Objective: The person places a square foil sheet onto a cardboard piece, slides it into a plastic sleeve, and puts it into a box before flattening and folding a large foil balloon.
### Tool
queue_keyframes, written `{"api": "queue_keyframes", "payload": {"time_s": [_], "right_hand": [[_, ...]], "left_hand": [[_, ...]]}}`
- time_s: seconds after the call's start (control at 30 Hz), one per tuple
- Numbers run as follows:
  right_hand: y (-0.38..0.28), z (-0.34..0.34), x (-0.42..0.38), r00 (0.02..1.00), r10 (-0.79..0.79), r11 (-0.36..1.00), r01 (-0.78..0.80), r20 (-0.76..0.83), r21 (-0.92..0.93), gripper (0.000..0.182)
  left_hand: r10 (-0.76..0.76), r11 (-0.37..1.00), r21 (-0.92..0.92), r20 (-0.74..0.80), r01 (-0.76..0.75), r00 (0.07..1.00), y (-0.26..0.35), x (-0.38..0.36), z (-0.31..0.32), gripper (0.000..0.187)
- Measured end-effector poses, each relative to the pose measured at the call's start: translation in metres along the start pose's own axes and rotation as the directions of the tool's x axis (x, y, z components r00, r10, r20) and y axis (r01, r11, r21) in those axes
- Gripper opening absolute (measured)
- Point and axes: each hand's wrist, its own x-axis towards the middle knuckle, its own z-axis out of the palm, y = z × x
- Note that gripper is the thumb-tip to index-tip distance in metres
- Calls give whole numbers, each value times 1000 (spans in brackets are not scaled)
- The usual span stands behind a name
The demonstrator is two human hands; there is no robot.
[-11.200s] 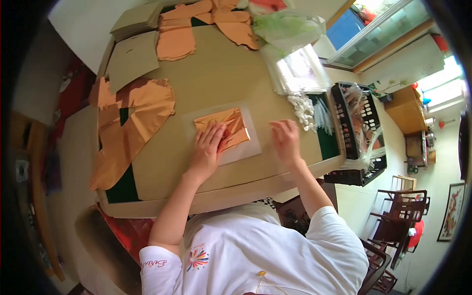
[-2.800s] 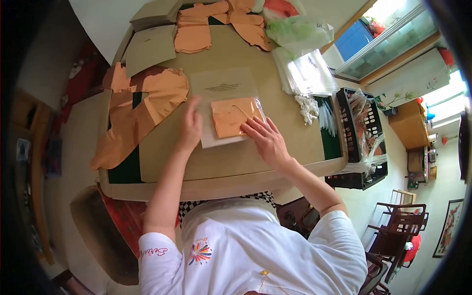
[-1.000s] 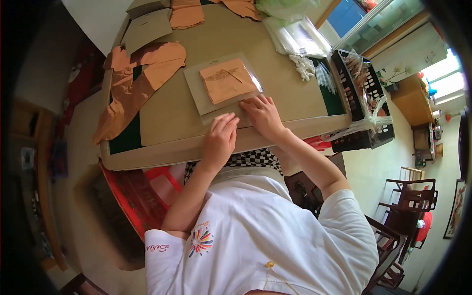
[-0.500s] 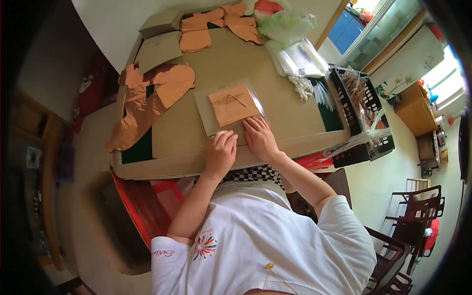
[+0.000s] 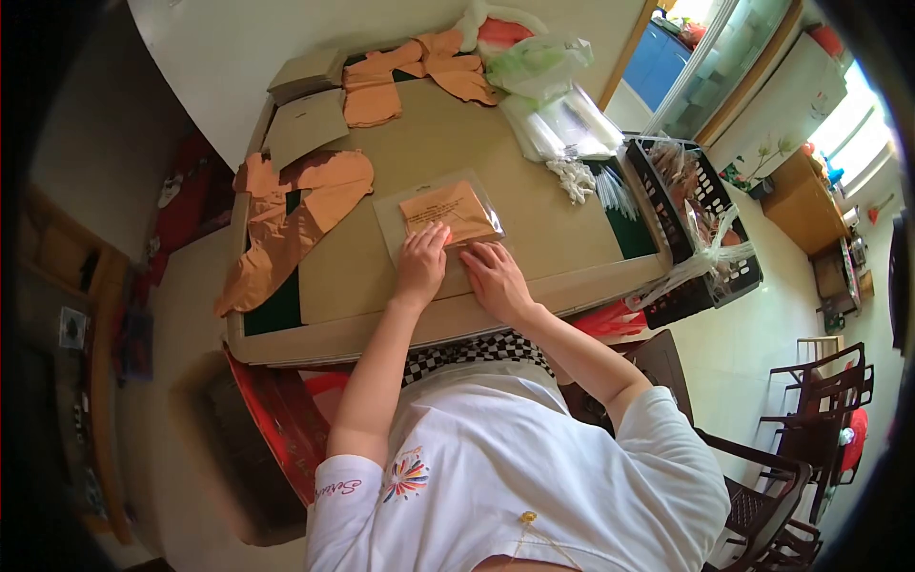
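A clear plastic bag (image 5: 488,202) lies flat on the cardboard-topped table, with a folded orange piece (image 5: 456,212) inside it and dark print across its front. My left hand (image 5: 422,267) rests with outstretched fingers on the near left corner of the orange piece. Fingers slightly apart, my right hand (image 5: 498,283) lies on the bag's near edge, right of the left hand. Both hands press down from above and grip nothing that I can see. The bag's near edge is partly hidden under them.
Orange fabric-like pieces (image 5: 310,205) lie at the table's left, more (image 5: 372,91) at the back. Beige cards (image 5: 303,129) are stacked at the back left. Clear bags (image 5: 562,124), white gloves (image 5: 575,179) and a black basket (image 5: 667,195) line the right side.
My left hand has slid forward onto the orange piece's near corner. My right hand has drawn slightly back and left, along the bag's near edge. The camera view has shifted a little.
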Motion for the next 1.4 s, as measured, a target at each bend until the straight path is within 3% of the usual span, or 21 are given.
{"api": "queue_keyframes", "payload": {"time_s": [0.13, 0.73, 0.83, 0.93, 1.0, 1.03, 1.07, 1.13, 1.2, 1.23, 1.33, 1.4], "right_hand": [[3, 7, -3, 993, -117, 990, 118, 24, -71, 35], [1, 11, 12, 989, 33, 987, -10, 141, -163, 39], [17, 3, -1, 997, -71, 986, 64, -42, -154, 32], [54, -38, -16, 991, 119, 991, -114, -68, 65, 25], [117, -52, -18, 930, 334, 904, -362, -152, -227, 15], [165, -49, -24, 816, 489, 850, -525, -307, -39, 10], [191, -68, -22, 809, 432, 823, -534, -397, -194, 9], [232, -85, -31, 725, 497, 769, -622, -476, -146, 16], [241, -96, -28, 662, 648, 640, -741, -378, -202, 24], [241, -103, -21, 576, 769, 560, -816, -276, -143, 27], [249, -107, -12, 536, 819, 505, -843, -205, -184, 27], [248, -109, -13, 560, 789, 531, -829, -252, -178, 26]], "left_hand": [[-22, 1000, -11, 17, 22, 1000, 2, 0, -3, 34], [19, 996, 90, 41, -23, 999, 1, -2, 2, 34], [33, 993, 115, 40, -37, 999, 0, 1, 7, 33], [39, 992, 122, 31, -42, 999, 0, 1, 6, 33], [42, 991, 122, 31, -46, 999, 1, 0, 5, 32], [48, 990, 135, 33, -52, 998, 1, 0, 4, 32], [47, 990, 130, 32, -51, 998, 2, -1, 5, 32], [38, 990, 134, 21, -40, 999, 3, -1, 3, 32], [55, 986, 154, 46, -61, 997, 7, -1, -3, 30], [62, 984, 162, 56, -71, 996, 9, 1, -6, 29], [75, 990, 117, 9, -76, 997, 13, 2, -8, 28], [72, 990, 118, 4, -72, 997, 14, 2, -8, 25]]}}
